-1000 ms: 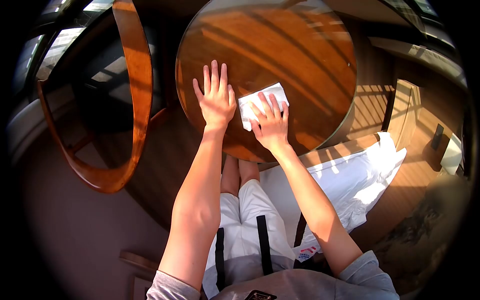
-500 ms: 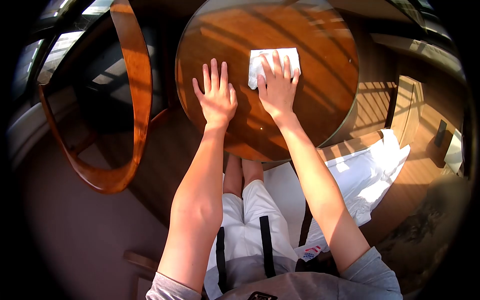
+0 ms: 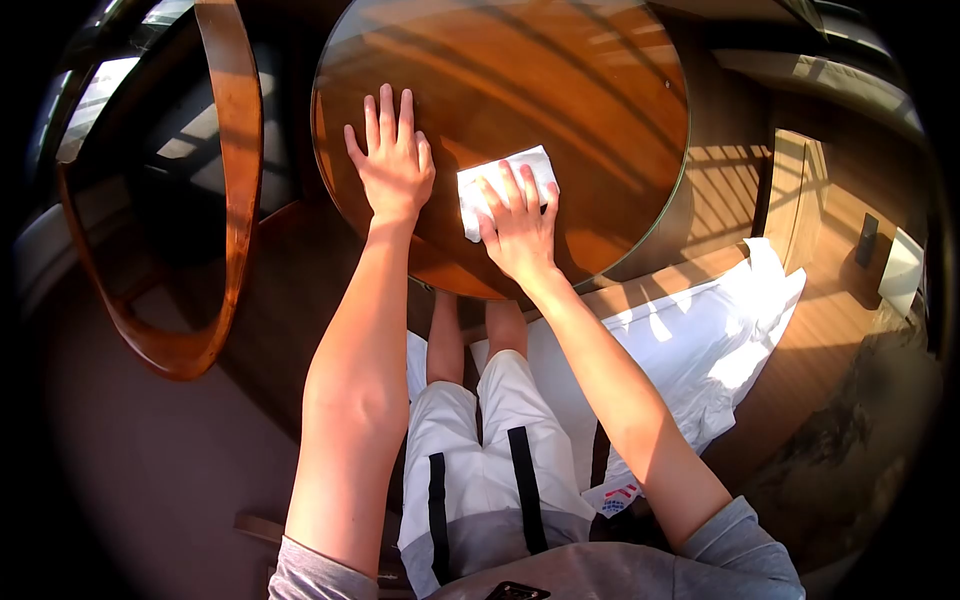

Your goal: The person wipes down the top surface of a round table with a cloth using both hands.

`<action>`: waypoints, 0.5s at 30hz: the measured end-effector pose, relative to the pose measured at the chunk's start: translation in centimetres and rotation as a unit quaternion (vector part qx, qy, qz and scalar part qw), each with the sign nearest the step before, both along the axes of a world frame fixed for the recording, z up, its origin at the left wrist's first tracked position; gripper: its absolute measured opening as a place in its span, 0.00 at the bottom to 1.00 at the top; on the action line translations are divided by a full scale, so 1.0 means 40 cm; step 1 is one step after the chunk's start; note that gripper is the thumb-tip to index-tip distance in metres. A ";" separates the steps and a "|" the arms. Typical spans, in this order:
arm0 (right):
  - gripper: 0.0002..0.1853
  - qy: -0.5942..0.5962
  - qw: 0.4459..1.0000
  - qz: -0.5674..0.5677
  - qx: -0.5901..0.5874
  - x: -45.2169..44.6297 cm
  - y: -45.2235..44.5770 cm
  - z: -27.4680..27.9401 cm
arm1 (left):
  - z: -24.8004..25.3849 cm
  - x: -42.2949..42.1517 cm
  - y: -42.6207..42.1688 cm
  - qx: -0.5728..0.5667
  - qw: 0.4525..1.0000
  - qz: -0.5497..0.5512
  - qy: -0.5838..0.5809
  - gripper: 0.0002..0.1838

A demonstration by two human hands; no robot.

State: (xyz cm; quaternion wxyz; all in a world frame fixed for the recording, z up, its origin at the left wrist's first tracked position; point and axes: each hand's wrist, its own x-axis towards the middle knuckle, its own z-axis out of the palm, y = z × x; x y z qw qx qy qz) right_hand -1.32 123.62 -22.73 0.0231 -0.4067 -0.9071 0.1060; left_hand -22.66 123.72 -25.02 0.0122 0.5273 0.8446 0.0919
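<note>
My left hand (image 3: 395,162) lies flat on the round wooden table (image 3: 480,70), fingers spread, holding nothing. To its right, my right hand (image 3: 523,218) rests palm down on a folded white paper napkin (image 3: 540,168). The fingers of that hand are spread over the napkin and press it against the tabletop, with the thumb along its near left side. Part of the napkin is hidden under the palm and fingers. The tabletop has a glassy, shiny surface with striped shadows across it.
A chair with a curved wooden back (image 3: 235,160) and dark seat stands on the left. On the right, a crumpled white bag or sheet (image 3: 690,335) lies on a wooden bench (image 3: 810,365). My legs in white shorts are below the table's near edge.
My right hand has slid the napkin toward me across the tabletop, and the napkin has turned slightly. My left hand stays flat on the table. The whole view has shifted a little.
</note>
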 end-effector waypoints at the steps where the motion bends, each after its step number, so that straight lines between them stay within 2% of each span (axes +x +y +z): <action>1: 0.32 0.005 1.000 0.001 -0.001 0.000 0.001 -0.001 | -0.002 0.000 0.001 0.009 1.000 0.000 0.000 0.32; 6: 0.34 0.017 0.999 0.016 0.024 0.003 0.009 -0.003 | -0.015 -0.009 -0.005 0.066 0.998 -0.005 -0.004 0.30; 11: 0.33 0.021 0.999 0.014 0.019 0.008 0.005 -0.004 | -0.008 0.003 -0.019 0.095 0.994 -0.052 0.018 0.28; 15: 0.31 0.050 0.998 0.017 0.030 0.019 0.023 -0.012 | 0.025 0.043 -0.046 0.128 0.991 -0.044 0.005 0.25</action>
